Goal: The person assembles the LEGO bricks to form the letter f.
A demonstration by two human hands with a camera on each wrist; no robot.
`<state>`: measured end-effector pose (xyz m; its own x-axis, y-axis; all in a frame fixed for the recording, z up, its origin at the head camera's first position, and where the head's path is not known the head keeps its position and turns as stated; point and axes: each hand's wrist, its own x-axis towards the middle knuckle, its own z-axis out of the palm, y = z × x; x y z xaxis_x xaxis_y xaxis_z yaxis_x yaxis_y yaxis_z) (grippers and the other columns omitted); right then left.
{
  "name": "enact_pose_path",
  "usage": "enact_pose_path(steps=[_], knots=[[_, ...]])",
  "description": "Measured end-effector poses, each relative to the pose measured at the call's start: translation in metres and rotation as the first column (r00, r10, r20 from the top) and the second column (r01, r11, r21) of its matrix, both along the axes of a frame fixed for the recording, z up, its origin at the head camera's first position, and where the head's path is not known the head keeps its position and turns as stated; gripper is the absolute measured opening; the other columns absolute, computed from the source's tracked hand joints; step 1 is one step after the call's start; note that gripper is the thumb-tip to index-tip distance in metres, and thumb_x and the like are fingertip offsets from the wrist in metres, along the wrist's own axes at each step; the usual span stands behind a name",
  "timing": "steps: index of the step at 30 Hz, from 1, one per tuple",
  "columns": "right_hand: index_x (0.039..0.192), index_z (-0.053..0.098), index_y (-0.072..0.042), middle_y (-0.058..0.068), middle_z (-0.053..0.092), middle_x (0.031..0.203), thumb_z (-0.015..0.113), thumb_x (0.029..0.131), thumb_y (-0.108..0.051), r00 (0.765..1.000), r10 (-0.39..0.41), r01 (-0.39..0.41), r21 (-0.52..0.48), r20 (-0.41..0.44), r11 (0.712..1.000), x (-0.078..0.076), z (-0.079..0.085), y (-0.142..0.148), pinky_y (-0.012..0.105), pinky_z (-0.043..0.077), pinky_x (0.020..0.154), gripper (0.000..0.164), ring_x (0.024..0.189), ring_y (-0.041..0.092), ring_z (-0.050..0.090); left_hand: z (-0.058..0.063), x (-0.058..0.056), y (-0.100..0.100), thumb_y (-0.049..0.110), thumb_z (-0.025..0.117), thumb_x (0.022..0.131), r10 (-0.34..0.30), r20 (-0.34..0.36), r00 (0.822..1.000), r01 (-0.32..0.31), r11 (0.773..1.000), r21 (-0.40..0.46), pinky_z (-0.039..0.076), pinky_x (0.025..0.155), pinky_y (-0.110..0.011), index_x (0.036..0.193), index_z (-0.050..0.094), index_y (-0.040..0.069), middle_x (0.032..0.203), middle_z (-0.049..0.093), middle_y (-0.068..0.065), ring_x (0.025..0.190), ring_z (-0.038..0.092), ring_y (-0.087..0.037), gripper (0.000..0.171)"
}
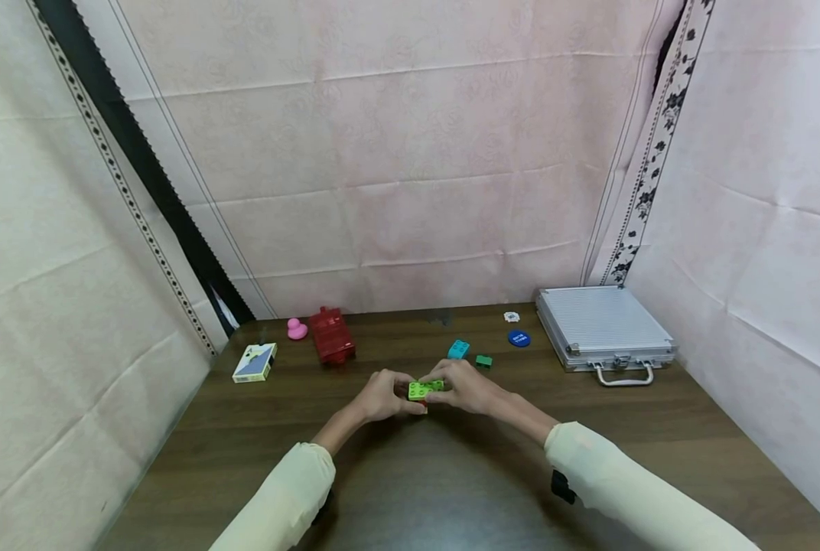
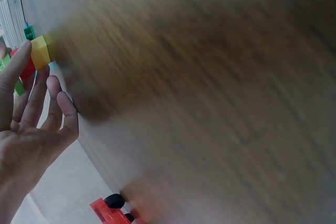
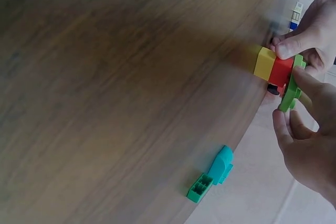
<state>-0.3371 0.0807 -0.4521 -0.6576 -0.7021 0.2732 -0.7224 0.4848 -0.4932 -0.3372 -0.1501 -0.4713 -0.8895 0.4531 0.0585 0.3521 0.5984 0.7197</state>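
Over the middle of the table, both hands meet on a small stack of toy building bricks. On top is a light green brick (image 1: 418,392), with a red brick (image 3: 281,71) beneath it and a yellow brick (image 3: 264,63) at the bottom. My left hand (image 1: 385,395) grips the stack from the left, its thumb on the red brick. From the other side, my right hand (image 1: 466,386) pinches the light green brick between thumb and fingers. Just beyond the right hand lie a turquoise brick (image 1: 458,350) and a dark green brick (image 1: 483,360).
At the back left are a red toy vehicle (image 1: 332,337), a pink duck (image 1: 297,329) and a small card box (image 1: 255,363). A blue disc (image 1: 519,338) and a small white piece (image 1: 512,317) lie back right, beside a silver case (image 1: 604,329). Cloth hangs around the table.
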Motion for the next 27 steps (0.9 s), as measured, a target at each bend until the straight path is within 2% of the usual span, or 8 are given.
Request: enact_pose_path(steps=[7, 16, 21, 27], knots=[[0.129, 0.072, -0.004, 0.010, 0.071, 0.117, 0.075, 0.098, -0.018, 1.000, -0.008, 0.008, 0.036, 0.005, 0.999, -0.0006, -0.0011, 0.0001, 0.022, 0.054, 0.075, 0.035, 0.106, 0.021, 0.065, 0.0003, -0.0001, 0.0006, 0.023, 0.090, 0.084, -0.003, 0.002, 1.000, 0.003, 1.000, -0.006, 0.053, 0.069, -0.027, 0.111, 0.077, 0.010, 0.095, 0.074, 0.003, 0.081, 0.064, -0.009, 0.033], [0.133, 0.071, -0.006, 0.009, 0.068, 0.118, 0.074, 0.099, -0.021, 0.998, -0.013, 0.019, 0.107, -0.054, 0.994, -0.0007, 0.0007, -0.0010, 0.026, 0.055, 0.080, 0.037, 0.104, 0.020, 0.064, 0.0012, -0.0022, 0.0008, 0.025, 0.090, 0.084, 0.001, -0.008, 1.000, -0.001, 1.000, -0.020, 0.054, 0.068, -0.027, 0.112, 0.077, 0.010, 0.094, 0.074, 0.003, 0.079, 0.064, -0.009, 0.035], [0.133, 0.071, -0.008, 0.007, 0.067, 0.118, 0.074, 0.098, -0.024, 0.998, -0.034, 0.039, 0.102, -0.050, 0.994, 0.0018, -0.0027, -0.0006, 0.026, 0.055, 0.080, 0.038, 0.104, 0.019, 0.064, -0.0011, -0.0009, 0.0015, 0.024, 0.090, 0.084, -0.002, 0.002, 1.000, 0.002, 1.000, -0.014, 0.054, 0.068, -0.026, 0.112, 0.077, 0.009, 0.095, 0.074, 0.002, 0.080, 0.065, -0.009, 0.034], [0.130, 0.072, -0.007, 0.006, 0.068, 0.116, 0.077, 0.096, -0.023, 0.998, -0.025, 0.029, 0.064, -0.061, 0.998, 0.0012, -0.0020, 0.0022, 0.024, 0.056, 0.077, 0.038, 0.099, 0.017, 0.066, -0.0009, 0.0013, 0.0015, 0.023, 0.090, 0.084, 0.002, -0.006, 1.000, -0.002, 1.000, -0.003, 0.054, 0.069, -0.026, 0.111, 0.077, 0.009, 0.095, 0.074, 0.002, 0.080, 0.065, -0.008, 0.033]])
